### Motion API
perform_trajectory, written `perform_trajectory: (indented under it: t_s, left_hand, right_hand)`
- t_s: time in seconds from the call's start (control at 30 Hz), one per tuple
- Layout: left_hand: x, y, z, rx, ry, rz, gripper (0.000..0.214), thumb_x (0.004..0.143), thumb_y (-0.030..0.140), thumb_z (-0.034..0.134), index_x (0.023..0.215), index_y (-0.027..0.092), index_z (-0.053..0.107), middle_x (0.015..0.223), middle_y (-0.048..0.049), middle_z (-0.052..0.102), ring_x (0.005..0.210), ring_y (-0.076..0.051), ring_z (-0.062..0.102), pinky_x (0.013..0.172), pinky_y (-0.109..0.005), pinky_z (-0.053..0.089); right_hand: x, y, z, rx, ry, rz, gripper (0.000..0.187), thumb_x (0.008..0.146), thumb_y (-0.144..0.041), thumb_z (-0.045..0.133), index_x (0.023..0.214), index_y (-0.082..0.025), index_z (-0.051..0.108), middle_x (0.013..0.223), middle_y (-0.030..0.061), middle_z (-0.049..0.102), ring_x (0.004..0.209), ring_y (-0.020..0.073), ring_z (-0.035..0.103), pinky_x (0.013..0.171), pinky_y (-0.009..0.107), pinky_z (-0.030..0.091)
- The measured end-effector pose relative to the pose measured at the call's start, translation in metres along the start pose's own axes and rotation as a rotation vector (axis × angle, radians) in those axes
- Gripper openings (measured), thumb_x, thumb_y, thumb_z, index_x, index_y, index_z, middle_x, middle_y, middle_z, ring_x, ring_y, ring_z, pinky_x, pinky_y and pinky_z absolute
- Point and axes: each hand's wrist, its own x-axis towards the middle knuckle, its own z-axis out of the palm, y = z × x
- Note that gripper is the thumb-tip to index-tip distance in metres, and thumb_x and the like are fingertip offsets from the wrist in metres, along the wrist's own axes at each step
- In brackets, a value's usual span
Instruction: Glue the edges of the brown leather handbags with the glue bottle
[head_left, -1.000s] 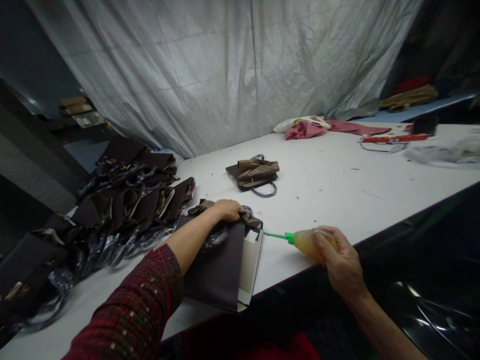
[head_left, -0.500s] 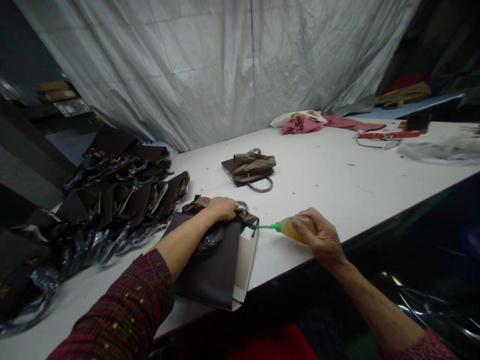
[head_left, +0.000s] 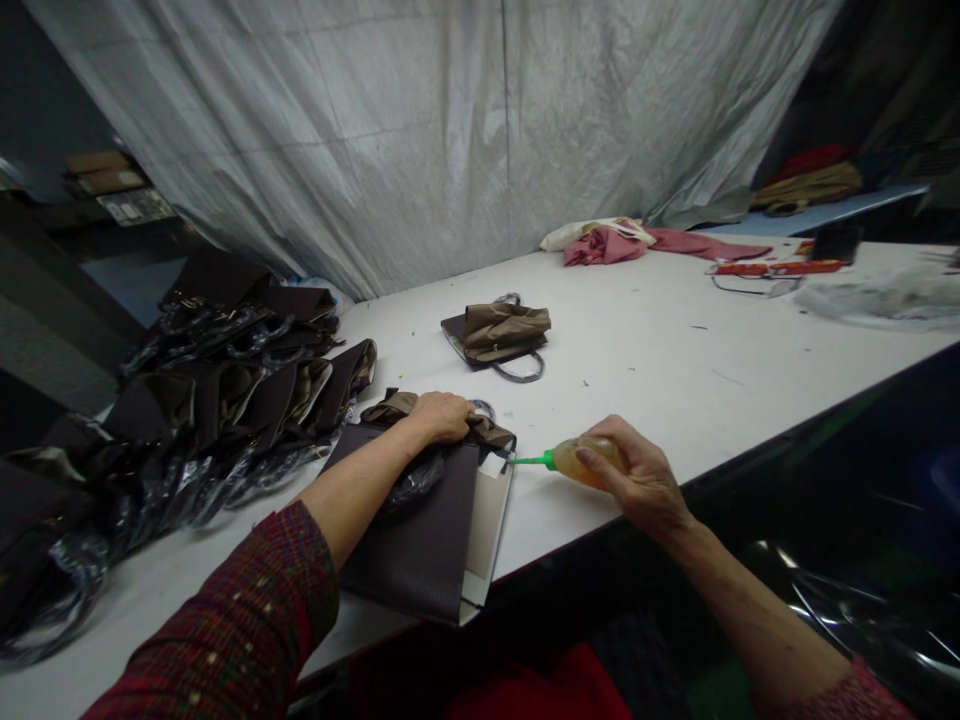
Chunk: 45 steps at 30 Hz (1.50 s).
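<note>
A dark brown handbag [head_left: 412,545] lies on the white table, partly over its front edge, with a pale side panel [head_left: 487,520] showing on its right. My left hand [head_left: 442,416] is closed over the brown lining [head_left: 391,404] at the bag's upper end; its fingertips are partly hidden. In my right hand [head_left: 637,478] is a squeeze bottle [head_left: 581,461] of amber liquid, gripped sideways. Its thin green nozzle [head_left: 532,461] points left, the tip at the bag's right edge near a small white patch [head_left: 493,465].
Several dark bags [head_left: 240,400] with plastic-wrapped handles crowd the left of the table. Another bag [head_left: 504,335] with its lining out lies behind my hands. Pink cloth [head_left: 607,247], glasses [head_left: 757,287] and clear plastic [head_left: 885,300] lie farther back. A grey curtain [head_left: 420,130] hangs behind.
The nozzle tip has shifted slightly down along the bag's right edge, and the bottle has moved a little left with my right hand. My left hand keeps its place on the bag.
</note>
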Motion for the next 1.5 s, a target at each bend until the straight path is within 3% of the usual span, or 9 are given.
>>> perform_trajectory:
  t_s: [0.37,0.53,0.7,0.83,0.97,1.1,1.23,1.37,1.5]
  left_hand:
    - [0.001,0.000,0.001,-0.007,0.001,-0.002,0.031,0.082,0.029,0.051,0.106,0.029,0.071,0.110,-0.0082,0.074,0.103,-0.029,0.067,0.082,-0.036,0.052]
    - [0.000,0.000,0.001,-0.022,-0.004,0.002,0.031,0.085,0.032,0.050,0.109,0.031,0.071,0.112,-0.0070,0.074,0.106,-0.028,0.066,0.085,-0.037,0.052]
    - [-0.001,0.001,0.000,-0.025,-0.004,-0.008,0.031,0.086,0.033,0.051,0.109,0.029,0.071,0.113,-0.0086,0.073,0.105,-0.029,0.066,0.086,-0.038,0.052]
    - [-0.002,0.002,0.000,-0.024,-0.001,-0.014,0.031,0.086,0.032,0.051,0.108,0.029,0.071,0.112,-0.0085,0.074,0.105,-0.028,0.067,0.086,-0.037,0.052]
    - [-0.003,0.002,-0.001,-0.025,-0.003,-0.012,0.030,0.085,0.032,0.051,0.107,0.028,0.071,0.111,-0.0090,0.074,0.104,-0.028,0.067,0.085,-0.037,0.052]
    - [-0.002,0.002,0.000,-0.028,-0.009,-0.008,0.031,0.084,0.031,0.051,0.108,0.029,0.070,0.112,-0.0081,0.073,0.104,-0.028,0.067,0.085,-0.037,0.052]
    - [0.000,0.000,0.001,-0.028,-0.019,-0.009,0.032,0.084,0.033,0.051,0.110,0.030,0.070,0.112,-0.0069,0.073,0.102,-0.027,0.067,0.084,-0.035,0.052]
    - [0.001,-0.001,0.002,-0.028,-0.023,-0.013,0.033,0.084,0.034,0.051,0.111,0.030,0.070,0.112,-0.0066,0.073,0.101,-0.026,0.067,0.084,-0.034,0.051]
    - [0.001,-0.001,0.002,-0.034,-0.027,-0.021,0.034,0.083,0.033,0.051,0.111,0.028,0.070,0.112,-0.0081,0.073,0.103,-0.028,0.066,0.085,-0.036,0.052]
  right_hand:
    - [-0.007,-0.008,-0.001,-0.002,0.019,-0.007,0.013,0.092,-0.034,0.062,0.091,-0.021,0.061,0.084,0.0014,0.058,0.073,0.0181,0.057,0.067,0.033,0.046]
    - [-0.019,-0.012,-0.002,0.096,-0.162,0.021,0.012,0.094,-0.034,0.061,0.093,-0.022,0.061,0.081,-0.0001,0.058,0.069,0.0163,0.057,0.062,0.029,0.045]
    - [-0.021,-0.010,0.002,0.057,0.005,-0.029,0.008,0.093,-0.030,0.063,0.094,-0.022,0.061,0.087,0.0014,0.057,0.076,0.0175,0.058,0.069,0.031,0.046]
    - [-0.023,-0.010,0.003,0.095,-0.120,-0.058,0.007,0.094,-0.029,0.061,0.098,-0.023,0.062,0.088,0.0022,0.058,0.078,0.0182,0.059,0.068,0.031,0.048]
    - [-0.027,-0.015,0.000,0.058,-0.031,-0.090,0.006,0.094,-0.026,0.062,0.098,-0.023,0.062,0.091,0.0031,0.057,0.081,0.0189,0.059,0.071,0.033,0.048]
    - [-0.033,-0.021,-0.003,0.104,-0.214,-0.128,0.011,0.094,-0.024,0.061,0.105,-0.024,0.062,0.093,0.0038,0.059,0.081,0.0194,0.060,0.069,0.033,0.050]
    - [-0.040,-0.025,-0.002,0.092,-0.116,-0.155,0.016,0.092,-0.020,0.062,0.107,-0.024,0.060,0.095,0.0048,0.059,0.084,0.0203,0.061,0.071,0.034,0.051]
    - [-0.046,-0.030,0.000,0.130,-0.239,-0.143,0.015,0.093,-0.022,0.061,0.107,-0.024,0.061,0.093,0.0051,0.060,0.082,0.0207,0.062,0.069,0.035,0.053]
    - [-0.053,-0.035,-0.001,0.105,-0.126,-0.136,0.017,0.092,-0.019,0.062,0.107,-0.025,0.061,0.093,0.0052,0.060,0.082,0.0208,0.062,0.067,0.034,0.053]
